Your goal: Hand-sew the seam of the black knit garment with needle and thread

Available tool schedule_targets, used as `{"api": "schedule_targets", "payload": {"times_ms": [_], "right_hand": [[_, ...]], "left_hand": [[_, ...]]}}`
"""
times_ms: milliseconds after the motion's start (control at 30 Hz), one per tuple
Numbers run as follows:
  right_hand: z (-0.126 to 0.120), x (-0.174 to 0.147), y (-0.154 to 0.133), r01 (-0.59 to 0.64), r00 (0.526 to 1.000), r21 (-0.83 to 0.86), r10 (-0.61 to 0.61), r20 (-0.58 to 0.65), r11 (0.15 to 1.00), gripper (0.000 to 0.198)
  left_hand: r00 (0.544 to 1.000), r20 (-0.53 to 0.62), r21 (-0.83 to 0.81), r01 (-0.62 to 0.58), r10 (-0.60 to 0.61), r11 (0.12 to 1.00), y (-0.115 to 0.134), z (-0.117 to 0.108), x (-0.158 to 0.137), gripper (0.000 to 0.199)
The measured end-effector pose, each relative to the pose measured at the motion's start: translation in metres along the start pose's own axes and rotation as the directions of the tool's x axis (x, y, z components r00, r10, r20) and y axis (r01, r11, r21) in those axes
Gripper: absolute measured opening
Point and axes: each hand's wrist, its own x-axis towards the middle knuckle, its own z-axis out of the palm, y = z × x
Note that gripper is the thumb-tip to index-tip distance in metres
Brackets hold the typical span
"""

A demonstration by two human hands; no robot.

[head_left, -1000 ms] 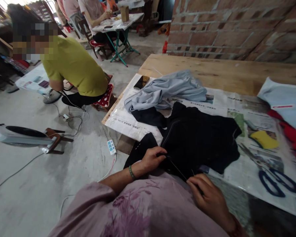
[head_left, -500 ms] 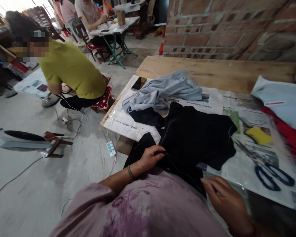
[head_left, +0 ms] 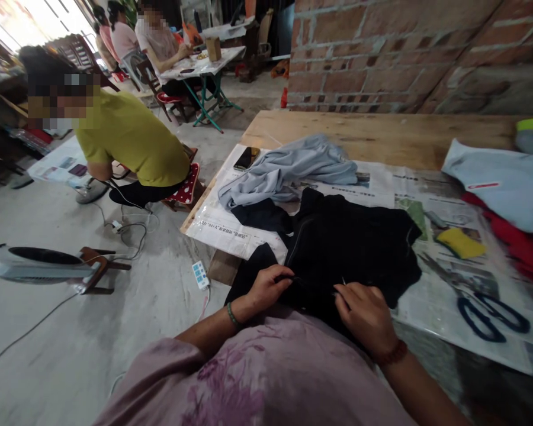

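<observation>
A black garment [head_left: 359, 236] lies across the table's front edge and hangs down against my body. My left hand [head_left: 269, 290] pinches its near edge between thumb and fingers. Just to the right, my right hand [head_left: 366, 307] is closed in a pinch over the cloth. A thin, light tip pokes up from its fingertips, looking like a sewing needle [head_left: 343, 280]; any thread on it is too fine to make out. Large scissors [head_left: 475, 302] with dark blue handles rest on the newspaper to the right, blades pointing toward the garment.
Newspaper under clear plastic covers the wooden table [head_left: 382, 127]. On it are a light blue garment [head_left: 293, 165], a phone [head_left: 246, 158], a yellow sponge-like piece [head_left: 461, 243] and red cloth [head_left: 506, 228]. A power strip [head_left: 199, 275] and a fan [head_left: 39, 263] are at left, near a seated person [head_left: 133, 139].
My right hand has come up and left from beside the table edge to the garment, near my left hand. The left hand keeps its pinch. The view has shifted slightly.
</observation>
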Motion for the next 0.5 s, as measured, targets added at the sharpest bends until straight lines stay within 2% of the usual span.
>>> {"api": "schedule_targets", "payload": {"times_ms": [133,200,300,400,500], "right_hand": [[-0.002,-0.012,0.021,-0.044,0.996,-0.019,0.043,-0.076,0.999,0.019],[-0.002,-0.017,0.032,-0.118,0.981,0.003,0.117,-0.158,0.993,0.021],[-0.004,-0.029,0.045,-0.259,0.930,0.069,0.269,-0.252,0.963,0.023],[-0.005,-0.047,0.047,-0.358,0.893,0.113,0.375,-0.248,0.927,0.027],[-0.004,-0.068,0.041,-0.425,0.872,0.103,0.437,-0.219,0.899,0.046]], "left_hand": [[1.000,0.002,-0.008,0.017,-0.017,1.000,-0.002,-0.001,0.004,0.016],[0.997,-0.003,-0.044,0.072,-0.073,0.996,-0.004,-0.001,0.005,0.016],[0.984,-0.040,-0.106,0.168,-0.173,0.980,-0.008,-0.002,0.008,0.017],[0.966,-0.099,-0.150,0.224,-0.240,0.963,-0.014,-0.003,0.011,0.016],[0.945,-0.140,-0.217,0.263,-0.296,0.940,-0.020,-0.004,0.017,0.015]]}}
